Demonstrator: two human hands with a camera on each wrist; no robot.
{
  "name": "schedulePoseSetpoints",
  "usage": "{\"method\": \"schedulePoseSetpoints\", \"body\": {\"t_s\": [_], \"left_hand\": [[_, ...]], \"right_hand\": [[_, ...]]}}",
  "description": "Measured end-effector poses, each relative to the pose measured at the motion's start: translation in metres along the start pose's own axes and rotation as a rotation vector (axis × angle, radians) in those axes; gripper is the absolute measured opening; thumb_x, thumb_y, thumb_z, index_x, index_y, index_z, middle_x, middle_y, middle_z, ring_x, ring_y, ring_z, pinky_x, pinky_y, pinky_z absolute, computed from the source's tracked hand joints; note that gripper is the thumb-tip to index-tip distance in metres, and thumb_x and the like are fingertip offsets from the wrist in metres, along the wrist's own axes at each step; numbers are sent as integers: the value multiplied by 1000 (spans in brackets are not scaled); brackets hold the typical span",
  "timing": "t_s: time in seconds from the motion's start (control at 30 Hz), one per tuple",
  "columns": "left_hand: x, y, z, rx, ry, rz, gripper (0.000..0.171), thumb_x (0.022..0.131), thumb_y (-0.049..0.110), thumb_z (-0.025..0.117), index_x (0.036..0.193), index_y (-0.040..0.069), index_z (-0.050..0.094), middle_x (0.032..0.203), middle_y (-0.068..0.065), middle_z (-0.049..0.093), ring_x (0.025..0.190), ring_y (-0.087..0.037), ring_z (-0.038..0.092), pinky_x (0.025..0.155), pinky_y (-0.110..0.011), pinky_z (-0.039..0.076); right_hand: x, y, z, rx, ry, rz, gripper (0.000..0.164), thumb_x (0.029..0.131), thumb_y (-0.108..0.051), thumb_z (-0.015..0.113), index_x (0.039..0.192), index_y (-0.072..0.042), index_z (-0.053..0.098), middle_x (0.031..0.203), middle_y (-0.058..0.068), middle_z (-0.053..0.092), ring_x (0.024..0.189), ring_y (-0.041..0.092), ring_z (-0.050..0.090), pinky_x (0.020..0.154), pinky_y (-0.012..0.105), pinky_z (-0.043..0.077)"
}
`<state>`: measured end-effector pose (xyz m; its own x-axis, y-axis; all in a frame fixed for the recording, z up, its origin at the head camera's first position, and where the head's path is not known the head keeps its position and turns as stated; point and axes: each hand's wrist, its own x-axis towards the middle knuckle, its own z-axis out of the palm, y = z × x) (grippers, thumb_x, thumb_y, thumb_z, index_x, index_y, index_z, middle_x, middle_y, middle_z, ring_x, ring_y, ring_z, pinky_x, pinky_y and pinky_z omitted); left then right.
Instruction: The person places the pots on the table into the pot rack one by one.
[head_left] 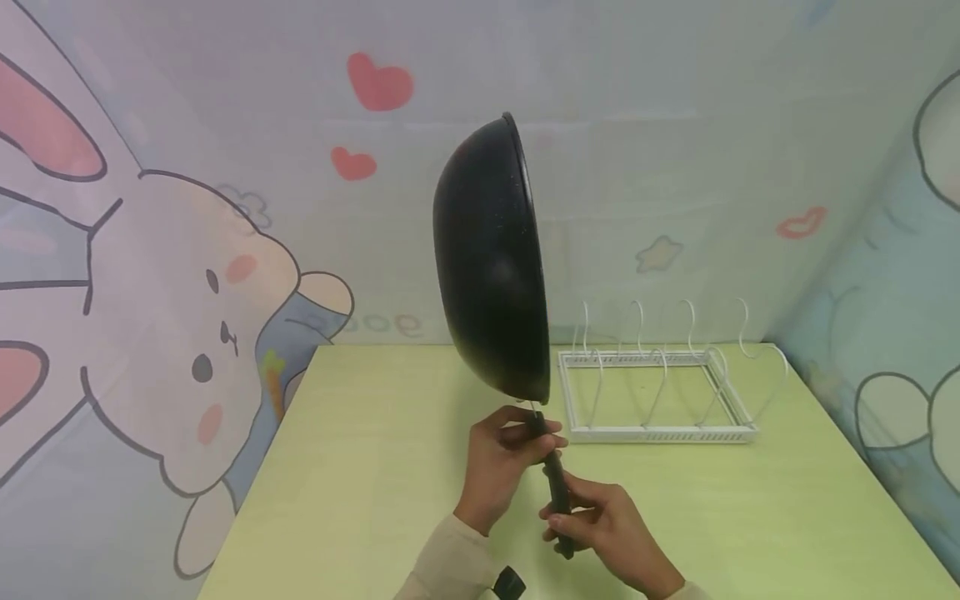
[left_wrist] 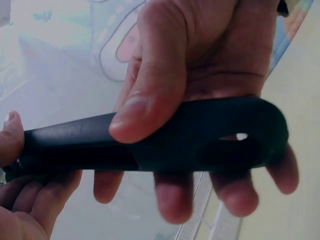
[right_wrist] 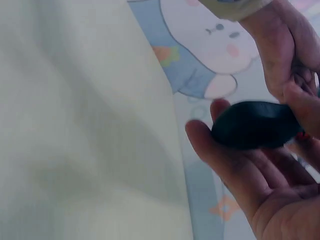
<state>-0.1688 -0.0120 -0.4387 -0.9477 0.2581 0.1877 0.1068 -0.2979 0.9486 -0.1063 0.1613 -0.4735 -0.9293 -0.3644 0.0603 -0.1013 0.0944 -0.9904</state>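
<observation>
A black wok [head_left: 487, 258] is held up on edge above the table, its rounded outside turned left and its rim to the right. Its dark handle [head_left: 557, 492] points down toward me. My left hand [head_left: 495, 462] grips the handle close to the pan, thumb and fingers on either side. Lower down, my right hand [head_left: 607, 525] pinches the handle near its end. In the left wrist view, the right thumb lies over the handle [left_wrist: 185, 125] beside its hanging hole, with the fingers behind. The handle's end [right_wrist: 250, 122] sits over the right fingers [right_wrist: 225, 160] in the right wrist view.
A white wire rack [head_left: 660, 435] with several curved upright prongs stands on the pale green table [head_left: 360, 467], right of the wok near the back edge. Behind hangs a cloth backdrop [head_left: 645, 167] printed with a rabbit, hearts and a star.
</observation>
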Motion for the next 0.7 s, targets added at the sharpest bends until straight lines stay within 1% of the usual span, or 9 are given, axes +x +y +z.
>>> {"method": "schedulePoseSetpoints", "body": {"t_s": [0.1, 0.23, 0.33, 0.43, 0.53, 0.63, 0.7], "left_hand": [[3, 0, 10, 18, 11, -5, 30, 83, 6, 80, 104, -5, 63, 104, -28, 75, 85, -16, 78, 82, -37, 63], [7, -4, 26, 41, 12, -9, 27, 81, 5, 81, 102, -3, 65, 102, -24, 76, 87, -16, 78, 80, -36, 63], [11, -8, 39, 52, 15, -1, 27, 79, 3, 82, 99, -2, 65, 99, -23, 77, 86, -18, 78, 77, -34, 64], [15, -11, 52, 69, 13, 13, 26, 78, 3, 83, 98, -1, 66, 97, -22, 77, 85, -19, 78, 72, -31, 63], [19, -13, 65, 77, -1, 19, 26, 79, 3, 83, 98, 0, 66, 98, -23, 77, 86, -20, 79, 70, -28, 63], [22, -15, 78, 72, -22, 11, 26, 79, 2, 83, 98, -1, 66, 98, -25, 76, 85, -21, 79, 68, -27, 62], [24, -18, 86, 70, -34, 0, 26, 78, 2, 83, 98, -1, 66, 98, -25, 76, 84, -19, 78, 67, -25, 62]], "right_hand": [[-2, 2, -11, 16, -25, -14, 58, 95, -10, 67, 148, 3, 44, 105, 24, 74, 83, 19, 78, 69, 36, 64], [-9, 5, -27, 21, -39, -15, 53, 97, -7, 64, 145, 5, 47, 104, 4, 77, 84, 20, 78, 69, 37, 63], [-16, 7, -37, 25, -37, -15, 51, 97, -7, 63, 144, 7, 46, 102, -6, 76, 85, 19, 78, 70, 37, 63], [-22, 7, -48, 28, -30, -12, 49, 98, -7, 62, 142, 9, 47, 102, -6, 76, 85, 20, 77, 72, 36, 63], [-28, 8, -59, 23, -17, 10, 42, 98, -8, 62, 135, 11, 52, 100, -5, 76, 84, 20, 78, 73, 35, 63], [-35, 9, -70, 36, -19, 23, 34, 98, -7, 61, 126, 12, 56, 99, -5, 76, 84, 21, 78, 74, 36, 63], [-40, 11, -77, 49, -21, 27, 29, 99, -6, 59, 123, 10, 59, 98, -5, 76, 85, 21, 78, 75, 36, 63]]}}
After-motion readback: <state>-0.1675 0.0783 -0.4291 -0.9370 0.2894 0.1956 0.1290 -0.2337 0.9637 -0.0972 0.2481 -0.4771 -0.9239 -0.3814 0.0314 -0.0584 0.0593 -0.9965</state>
